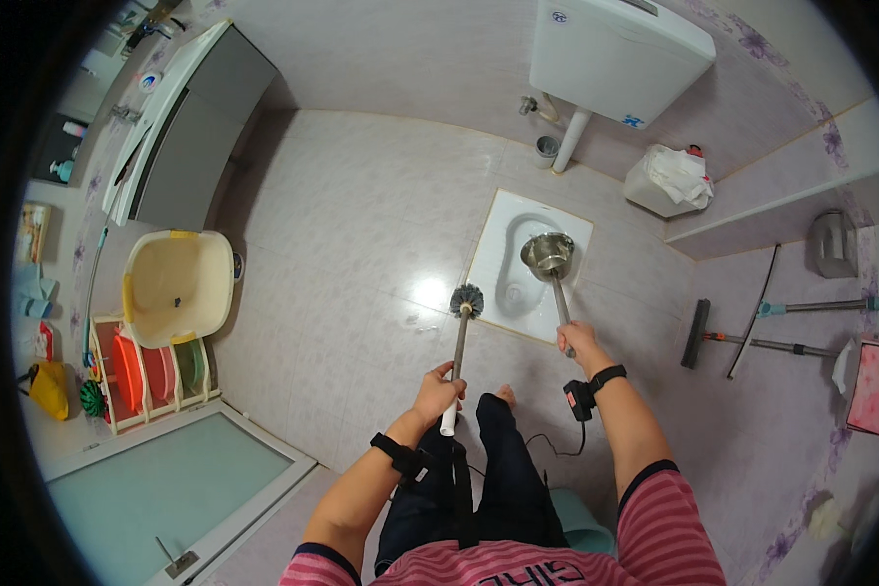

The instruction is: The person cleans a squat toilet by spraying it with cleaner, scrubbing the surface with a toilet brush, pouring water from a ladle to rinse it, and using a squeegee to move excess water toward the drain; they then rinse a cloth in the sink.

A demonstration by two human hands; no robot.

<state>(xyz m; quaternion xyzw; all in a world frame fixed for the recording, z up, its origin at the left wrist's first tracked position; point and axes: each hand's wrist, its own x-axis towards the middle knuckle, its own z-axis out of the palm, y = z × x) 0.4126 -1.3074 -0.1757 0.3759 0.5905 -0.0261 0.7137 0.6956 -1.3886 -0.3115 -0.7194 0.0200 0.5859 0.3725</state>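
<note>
My left hand (439, 393) is closed round the handle of a toilet brush (467, 301), whose dark round bristle head points away from me beside the left edge of the squat toilet. In my right hand (580, 340) is the long handle of a metal ladle (549, 256), a deep shiny scoop. Its bowl hangs over the right part of the white squat toilet (520, 290), set in the tiled floor. Whether the brush head touches the floor I cannot tell.
Beyond the toilet are a white cistern (615, 59) with its pipe and a bin (654, 188) with a white bag. A broom (694, 334) leans at right. On the left stand a cream basin (178, 283) on a rack and a grey cabinet (200, 127). A green bucket (581, 525) is behind my legs.
</note>
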